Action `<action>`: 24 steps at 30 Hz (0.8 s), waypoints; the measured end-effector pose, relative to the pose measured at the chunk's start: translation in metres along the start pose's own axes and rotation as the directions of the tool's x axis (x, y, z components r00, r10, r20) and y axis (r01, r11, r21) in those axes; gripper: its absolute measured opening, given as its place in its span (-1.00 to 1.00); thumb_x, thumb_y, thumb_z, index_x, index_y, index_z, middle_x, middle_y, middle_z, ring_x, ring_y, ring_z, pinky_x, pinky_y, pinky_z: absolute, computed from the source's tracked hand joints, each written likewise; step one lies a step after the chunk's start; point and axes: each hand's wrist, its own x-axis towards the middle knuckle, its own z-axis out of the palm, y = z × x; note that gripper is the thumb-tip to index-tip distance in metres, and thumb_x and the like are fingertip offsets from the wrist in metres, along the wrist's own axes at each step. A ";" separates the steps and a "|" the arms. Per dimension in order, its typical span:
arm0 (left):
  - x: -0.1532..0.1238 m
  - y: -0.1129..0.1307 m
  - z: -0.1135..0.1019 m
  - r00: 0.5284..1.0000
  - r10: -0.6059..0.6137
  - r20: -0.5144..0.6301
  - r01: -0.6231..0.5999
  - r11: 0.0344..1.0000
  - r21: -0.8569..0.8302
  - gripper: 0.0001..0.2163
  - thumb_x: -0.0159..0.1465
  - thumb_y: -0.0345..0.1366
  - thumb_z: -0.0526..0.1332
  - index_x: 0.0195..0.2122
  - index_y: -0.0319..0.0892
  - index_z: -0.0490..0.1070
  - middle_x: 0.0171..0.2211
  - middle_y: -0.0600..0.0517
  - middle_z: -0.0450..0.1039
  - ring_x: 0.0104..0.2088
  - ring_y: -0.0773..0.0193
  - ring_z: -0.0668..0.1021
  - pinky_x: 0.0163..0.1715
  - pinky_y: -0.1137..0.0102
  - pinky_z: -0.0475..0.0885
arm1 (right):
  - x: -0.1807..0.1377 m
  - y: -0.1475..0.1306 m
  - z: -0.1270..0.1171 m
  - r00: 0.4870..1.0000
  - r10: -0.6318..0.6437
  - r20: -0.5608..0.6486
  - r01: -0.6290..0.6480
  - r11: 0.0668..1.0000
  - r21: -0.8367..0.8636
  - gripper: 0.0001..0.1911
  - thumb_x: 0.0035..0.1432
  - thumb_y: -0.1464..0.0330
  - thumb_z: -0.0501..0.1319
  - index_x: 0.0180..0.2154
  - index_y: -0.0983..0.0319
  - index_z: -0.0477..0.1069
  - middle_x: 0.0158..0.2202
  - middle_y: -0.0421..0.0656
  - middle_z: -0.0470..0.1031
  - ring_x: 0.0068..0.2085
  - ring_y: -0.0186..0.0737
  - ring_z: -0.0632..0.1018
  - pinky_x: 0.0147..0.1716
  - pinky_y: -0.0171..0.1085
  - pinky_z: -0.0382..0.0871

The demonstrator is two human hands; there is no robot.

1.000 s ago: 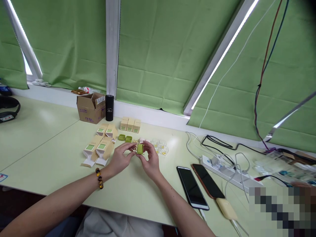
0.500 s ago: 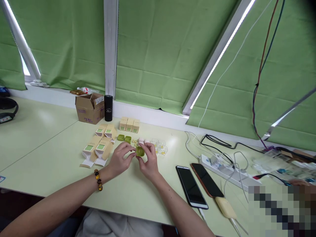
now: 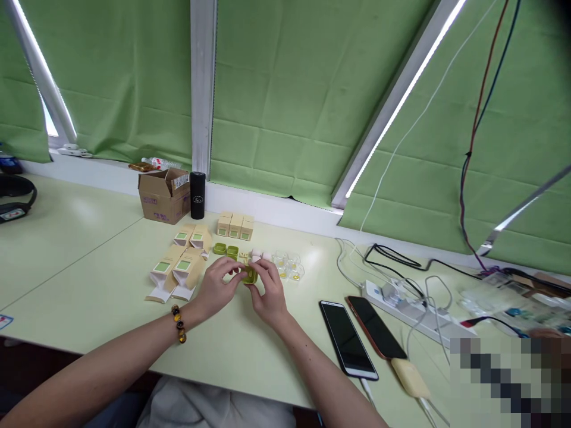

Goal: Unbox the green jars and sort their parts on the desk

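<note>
Green box (image 3: 251, 276) is gripped by the closed fingers of my right hand (image 3: 270, 296), above the table (image 3: 250, 345) and back from its near edge; my left hand (image 3: 217, 289) has its fingertips at the box's side, though I cannot tell whether they pinch anything. Beyond sit other green boxes (image 3: 226, 250), with opened cartons (image 3: 181, 261) leftward and three square cartons (image 3: 235, 226) toward the far edge.

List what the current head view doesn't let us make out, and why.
All in the head view:
Whether the left grip pinches a small part at the green container: fingertips cover it, too small.
Container's right side: covered by the right grip.
Fine print on the green labels: too small.
Inside of the cardboard box: walls and flaps hide it.
Rest of the headset: cut off by left edge.
Bottom-right corner: pixelated.
</note>
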 end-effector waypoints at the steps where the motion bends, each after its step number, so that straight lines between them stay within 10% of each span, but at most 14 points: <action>1: 0.001 0.000 -0.001 1.000 -0.002 -0.024 0.002 1.000 -0.019 -0.87 0.39 -0.27 0.27 -0.09 -0.10 0.56 -0.17 -0.07 0.57 -0.17 0.16 0.58 -0.16 0.28 0.52 | 0.001 0.000 -0.001 1.000 0.023 0.001 -0.023 0.999 0.032 -0.41 0.23 0.55 0.22 0.25 0.07 0.36 0.11 0.03 0.43 0.17 0.07 0.49 0.13 0.12 0.49; 11: 0.001 -0.007 0.002 0.966 -0.080 0.244 0.155 0.941 -0.302 -0.57 0.35 -0.36 0.29 0.25 -0.04 0.46 0.26 -0.15 0.47 0.26 -0.01 0.50 0.18 0.11 0.52 | 0.005 -0.002 -0.007 0.986 0.164 0.022 -0.162 0.929 0.334 -0.56 0.21 0.45 0.27 0.12 0.12 0.38 0.10 0.00 0.52 0.13 0.01 0.56 0.15 0.06 0.51; 24: -0.003 -0.004 0.002 0.990 0.030 0.137 -0.034 0.999 0.029 -0.61 0.27 -0.47 0.33 0.10 -0.03 0.45 0.05 -0.05 0.51 0.08 0.09 0.54 0.11 0.15 0.51 | 0.007 -0.008 -0.010 0.989 -0.094 -0.115 0.084 0.992 -0.096 -0.59 0.28 0.46 0.21 0.12 0.05 0.50 -0.10 -0.02 0.41 -0.05 0.03 0.50 -0.11 0.05 0.52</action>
